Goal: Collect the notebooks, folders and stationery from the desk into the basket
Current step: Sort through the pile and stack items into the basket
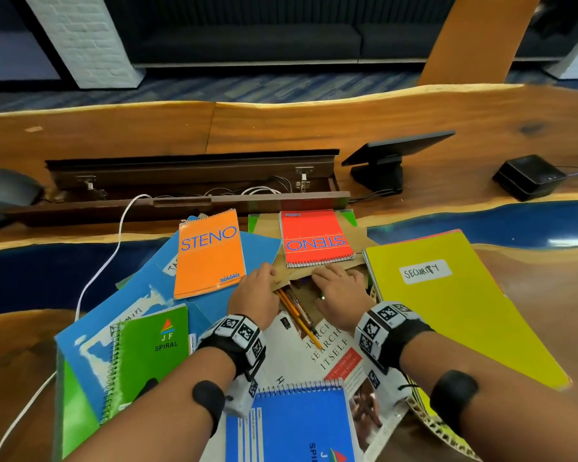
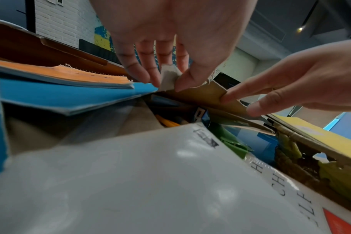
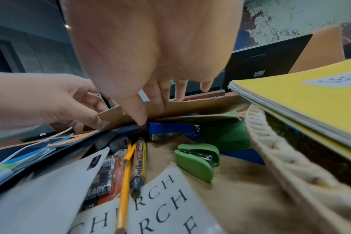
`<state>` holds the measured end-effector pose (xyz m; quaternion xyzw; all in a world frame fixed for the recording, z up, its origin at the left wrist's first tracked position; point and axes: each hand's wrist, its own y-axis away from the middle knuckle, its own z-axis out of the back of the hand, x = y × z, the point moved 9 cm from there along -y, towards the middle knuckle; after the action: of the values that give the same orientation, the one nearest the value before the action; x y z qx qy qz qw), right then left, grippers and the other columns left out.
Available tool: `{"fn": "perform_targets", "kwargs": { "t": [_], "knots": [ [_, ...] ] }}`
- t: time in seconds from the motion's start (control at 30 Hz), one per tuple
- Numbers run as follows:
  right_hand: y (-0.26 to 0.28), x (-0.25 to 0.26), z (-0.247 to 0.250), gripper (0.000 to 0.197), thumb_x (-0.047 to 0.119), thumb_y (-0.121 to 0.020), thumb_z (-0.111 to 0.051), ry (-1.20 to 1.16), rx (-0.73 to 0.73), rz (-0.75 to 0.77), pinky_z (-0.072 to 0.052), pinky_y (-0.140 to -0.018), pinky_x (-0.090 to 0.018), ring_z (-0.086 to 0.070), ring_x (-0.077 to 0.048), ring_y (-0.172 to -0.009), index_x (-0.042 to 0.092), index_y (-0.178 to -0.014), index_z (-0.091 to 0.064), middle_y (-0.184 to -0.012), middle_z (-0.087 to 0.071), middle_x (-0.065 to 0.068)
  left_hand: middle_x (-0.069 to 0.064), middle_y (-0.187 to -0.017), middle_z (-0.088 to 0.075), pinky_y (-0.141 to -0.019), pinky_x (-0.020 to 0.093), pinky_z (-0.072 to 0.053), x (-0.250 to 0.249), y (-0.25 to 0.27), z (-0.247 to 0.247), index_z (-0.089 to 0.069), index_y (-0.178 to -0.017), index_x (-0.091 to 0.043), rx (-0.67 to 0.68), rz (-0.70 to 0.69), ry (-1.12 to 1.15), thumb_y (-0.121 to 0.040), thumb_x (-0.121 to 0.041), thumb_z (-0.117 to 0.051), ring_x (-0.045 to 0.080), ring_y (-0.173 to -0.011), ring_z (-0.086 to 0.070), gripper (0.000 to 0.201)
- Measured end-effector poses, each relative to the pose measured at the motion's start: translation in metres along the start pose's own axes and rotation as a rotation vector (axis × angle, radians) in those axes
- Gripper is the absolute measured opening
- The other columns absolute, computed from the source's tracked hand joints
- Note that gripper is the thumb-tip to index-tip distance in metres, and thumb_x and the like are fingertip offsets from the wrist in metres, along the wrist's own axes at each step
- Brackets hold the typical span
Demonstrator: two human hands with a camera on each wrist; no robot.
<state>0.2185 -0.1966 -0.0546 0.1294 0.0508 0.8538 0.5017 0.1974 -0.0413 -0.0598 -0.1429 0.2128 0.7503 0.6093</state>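
While hands (image 1: 256, 290) (image 1: 341, 290) pinch brown folder (image 1: 268, 233), pencils (image 1: 296, 311) lie beneath

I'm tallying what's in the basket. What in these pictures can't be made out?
- basket: head view, all but its woven rim lies under the yellow folder and white book.
- label on the blue folder: head view, mostly covered by the orange notebook.
- blue stapler: head view, hidden beneath the right hand and brown folder.
- blue spiral notebook: cut by the head view's bottom edge.
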Motion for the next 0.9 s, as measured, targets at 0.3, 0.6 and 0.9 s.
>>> {"fn": "perform_targets", "kwargs": {
  "t": [0.3,0.6,0.9],
  "knots": [
    [0.018,-0.007,0.031,0.040,0.033,-0.099,-0.042,-0.095,-0.110,0.020,-0.014,-0.106,-0.040,-0.031,-0.005,-0.135,0.025,-0.138,-0.048,-0.143,-0.043,0.013,-0.006,-0.122,-0.052,-0.094,0.032,-0.045,-0.005,0.011,0.013,-0.057,-0.130,-0.028,-0.044,-0.100,0.060,-0.095,-0.013,-0.055,0.016,-0.118,-0.045,0.039],
    [0.040,-0.013,0.035,0.020,0.019,-0.093,-0.057,-0.275,-0.101,0.045,-0.033,-0.105,-0.035,-0.052,-0.009,-0.115,0.032,-0.106,-0.065,-0.117,-0.061,0.015,-0.006,-0.109,-0.072,-0.088,0.038,-0.052,-0.017,0.024,0.028,-0.071,-0.115,-0.030,-0.016,-0.195,0.111,-0.100,-0.024,-0.050,0.018,-0.101,-0.063,0.026],
    [0.051,-0.041,0.040,0.041,0.008,-0.085,-0.064,-0.409,-0.204,-0.157,-0.046,-0.100,-0.035,-0.056,-0.014,-0.115,0.030,-0.119,-0.056,-0.122,-0.062,0.007,-0.002,-0.106,-0.071,-0.085,0.037,-0.051,-0.051,0.046,0.044,-0.069,-0.119,-0.029,0.014,-0.329,0.169,-0.100,-0.030,-0.051,0.020,-0.097,-0.062,0.026]
  ]
}}
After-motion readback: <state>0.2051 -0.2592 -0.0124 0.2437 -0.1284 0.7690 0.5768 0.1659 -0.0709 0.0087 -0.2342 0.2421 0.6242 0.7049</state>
